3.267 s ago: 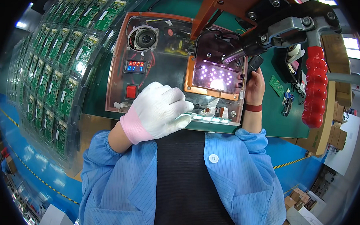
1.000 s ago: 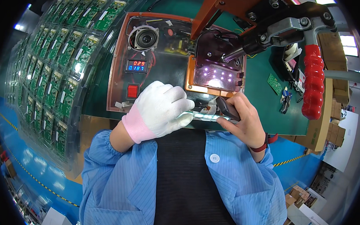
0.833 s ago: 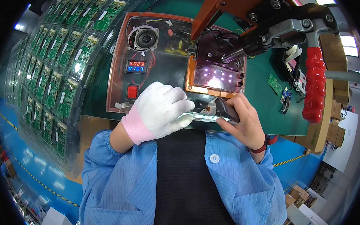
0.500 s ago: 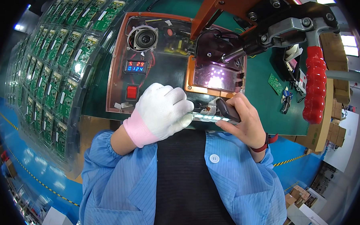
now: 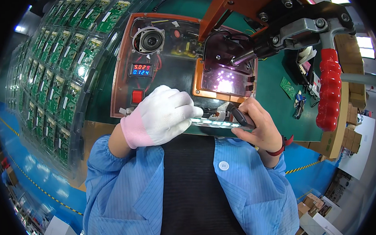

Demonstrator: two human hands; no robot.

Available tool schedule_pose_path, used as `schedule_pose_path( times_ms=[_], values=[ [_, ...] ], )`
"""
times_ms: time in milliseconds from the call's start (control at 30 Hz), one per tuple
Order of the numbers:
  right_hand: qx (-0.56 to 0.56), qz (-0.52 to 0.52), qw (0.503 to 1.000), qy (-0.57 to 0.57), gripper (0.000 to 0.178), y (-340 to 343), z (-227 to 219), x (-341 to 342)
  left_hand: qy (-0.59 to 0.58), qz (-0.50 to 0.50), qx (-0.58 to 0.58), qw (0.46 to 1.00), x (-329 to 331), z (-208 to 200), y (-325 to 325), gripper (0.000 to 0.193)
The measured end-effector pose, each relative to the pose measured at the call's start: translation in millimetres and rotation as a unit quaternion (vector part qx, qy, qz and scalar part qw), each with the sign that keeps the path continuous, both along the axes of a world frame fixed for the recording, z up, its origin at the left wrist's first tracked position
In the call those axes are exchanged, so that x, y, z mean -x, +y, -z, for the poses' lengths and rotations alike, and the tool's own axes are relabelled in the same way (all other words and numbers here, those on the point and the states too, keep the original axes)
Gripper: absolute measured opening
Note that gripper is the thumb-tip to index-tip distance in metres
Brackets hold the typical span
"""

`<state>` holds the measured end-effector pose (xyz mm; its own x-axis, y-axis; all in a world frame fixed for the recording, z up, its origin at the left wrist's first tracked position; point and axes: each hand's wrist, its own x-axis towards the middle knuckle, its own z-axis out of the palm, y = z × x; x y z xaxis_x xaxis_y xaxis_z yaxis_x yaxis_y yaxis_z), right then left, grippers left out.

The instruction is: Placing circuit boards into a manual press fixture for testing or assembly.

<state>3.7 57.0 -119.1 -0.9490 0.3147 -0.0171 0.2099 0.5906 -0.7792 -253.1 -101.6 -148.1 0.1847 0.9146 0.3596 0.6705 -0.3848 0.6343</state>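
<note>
My left hand (image 5: 163, 114), in a white glove with a pink cuff, pinches the left end of a thin strip with bright white lights (image 5: 215, 123). The glove hides that end. My bare right hand (image 5: 259, 122) grips a dark, rounded handheld piece (image 5: 240, 116) at the strip's right end; I cannot make out its kind. A small silvery bracket-like part (image 5: 221, 112) and dark wire show between my hands, just behind the strip. Both hands are over the front edge of a clear-topped test box (image 5: 173, 81).
On the box are a round speaker (image 5: 151, 40), a lit meter (image 5: 141, 70) and a red switch (image 5: 137, 96). A toggle clamp with a red handle (image 5: 328, 90) rises at right. Trays of green circuit boards (image 5: 90, 54) stand at left; a loose board (image 5: 287, 88) lies on the green mat.
My left hand has shifted slightly left and my right hand slightly right, with the dark piece. More of the lit strip's left part shows between them.
</note>
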Motion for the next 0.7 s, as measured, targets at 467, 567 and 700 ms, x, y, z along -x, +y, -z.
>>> schedule_pose_path(
  times_ms=[467, 567, 700],
  values=[
    [-0.003, 0.003, 1.000, -0.001, 0.037, -4.7, -0.6, 1.9, 0.001, 0.000, -0.005, 1.000, 0.8, 0.9, -3.6, 0.033],
    [0.003, 0.008, 1.000, -0.006, 0.036, -5.1, -1.3, 3.1, 0.003, 0.001, -0.004, 1.000, 1.9, 1.5, -3.0, 0.032],
    [0.022, 0.027, 0.999, -0.014, 0.032, -7.1, -1.5, 4.8, 0.005, 0.002, -0.008, 1.000, 2.6, 2.6, -2.2, 0.030]
  ],
)
